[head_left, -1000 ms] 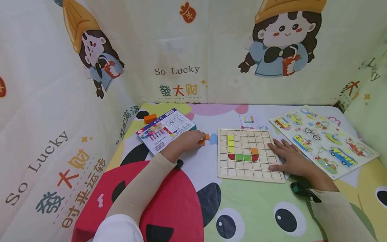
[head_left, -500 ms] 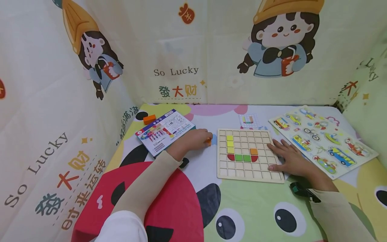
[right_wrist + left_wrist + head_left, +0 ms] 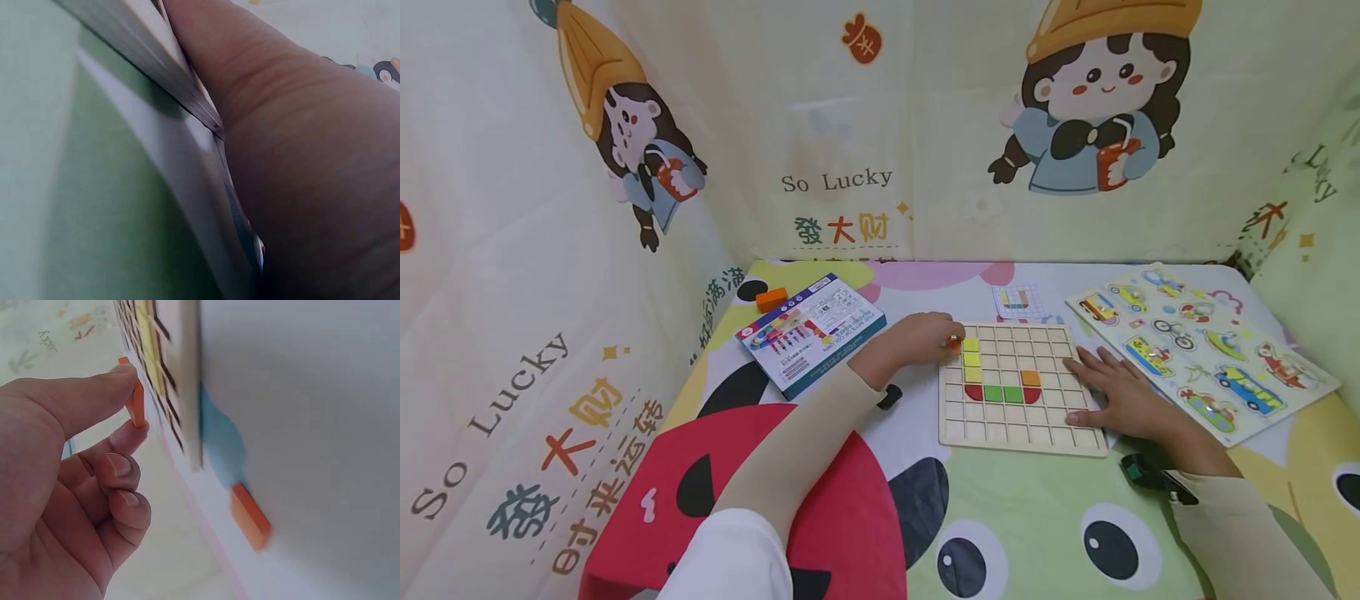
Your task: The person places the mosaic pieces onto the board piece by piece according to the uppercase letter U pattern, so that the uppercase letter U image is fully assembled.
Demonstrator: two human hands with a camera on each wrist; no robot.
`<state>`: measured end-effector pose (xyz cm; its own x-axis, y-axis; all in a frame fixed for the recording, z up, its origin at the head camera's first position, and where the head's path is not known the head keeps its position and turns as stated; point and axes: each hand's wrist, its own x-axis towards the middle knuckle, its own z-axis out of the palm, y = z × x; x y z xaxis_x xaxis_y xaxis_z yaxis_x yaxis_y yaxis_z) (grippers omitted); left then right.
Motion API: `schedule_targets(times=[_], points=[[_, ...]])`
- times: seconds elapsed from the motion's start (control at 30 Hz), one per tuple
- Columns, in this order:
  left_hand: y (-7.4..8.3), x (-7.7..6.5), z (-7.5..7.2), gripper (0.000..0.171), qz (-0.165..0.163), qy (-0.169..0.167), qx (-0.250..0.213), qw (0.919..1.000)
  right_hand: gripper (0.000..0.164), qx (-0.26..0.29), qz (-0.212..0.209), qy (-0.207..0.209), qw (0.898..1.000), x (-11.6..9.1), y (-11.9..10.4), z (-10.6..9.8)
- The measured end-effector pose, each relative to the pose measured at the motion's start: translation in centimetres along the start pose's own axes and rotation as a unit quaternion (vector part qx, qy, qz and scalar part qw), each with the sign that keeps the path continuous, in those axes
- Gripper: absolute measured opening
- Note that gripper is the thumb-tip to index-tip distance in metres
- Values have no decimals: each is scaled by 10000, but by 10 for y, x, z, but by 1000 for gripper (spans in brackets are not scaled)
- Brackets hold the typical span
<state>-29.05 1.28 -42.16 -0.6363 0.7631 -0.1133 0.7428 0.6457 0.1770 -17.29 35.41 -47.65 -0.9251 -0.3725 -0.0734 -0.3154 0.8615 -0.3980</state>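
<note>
My left hand (image 3: 917, 340) pinches a small orange block (image 3: 137, 403) between thumb and fingertip, the other fingers curled in. It is at the left edge of a wooden grid board (image 3: 1022, 432). Yellow squares (image 3: 972, 360), green squares (image 3: 1003, 394), two red rounded pieces (image 3: 1032, 395) and one orange square (image 3: 1030, 378) lie in the board's cells. A second orange block (image 3: 250, 519) lies on the table beside the board, hidden in the head view. My right hand (image 3: 1123, 398) rests on the board's right edge with fingers spread; the right wrist view shows it against the board's side (image 3: 150, 56).
A puzzle box (image 3: 812, 329) lies at the left, with an orange block (image 3: 771, 300) behind it. Behind the board is a pattern card (image 3: 1018, 302) with a coloured U shape. A vehicle picture board (image 3: 1202, 350) lies at the right. Printed curtains surround the table.
My left hand has moved right, from beside the puzzle box to the grid board's left edge, carrying an orange block picked up from the table. My right hand has stayed on the board.
</note>
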Motion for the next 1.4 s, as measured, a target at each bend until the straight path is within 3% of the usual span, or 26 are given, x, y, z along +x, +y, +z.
schedule_targets(times=[0.2,0.33,0.57,0.83,1.07,1.4], points=[[12,17,-4,30,232,79,211,9995,102,-2,-44,41,10000,1,0,-3],[22,29,-5,31,331,-67,268,9991,102,-26,-52,47,10000,0,1,-3],[42,49,2,29,628,-168,176,9977,104,9,28,14,10000,-1,4,0],[63,70,9,29,812,-404,426,9950,105,56,77,5,10000,0,5,4],[77,80,11,27,578,-469,536,9958,106,18,138,6,9999,0,4,4],[88,84,14,27,304,-683,250,9969,105,28,94,53,9999,0,4,4]])
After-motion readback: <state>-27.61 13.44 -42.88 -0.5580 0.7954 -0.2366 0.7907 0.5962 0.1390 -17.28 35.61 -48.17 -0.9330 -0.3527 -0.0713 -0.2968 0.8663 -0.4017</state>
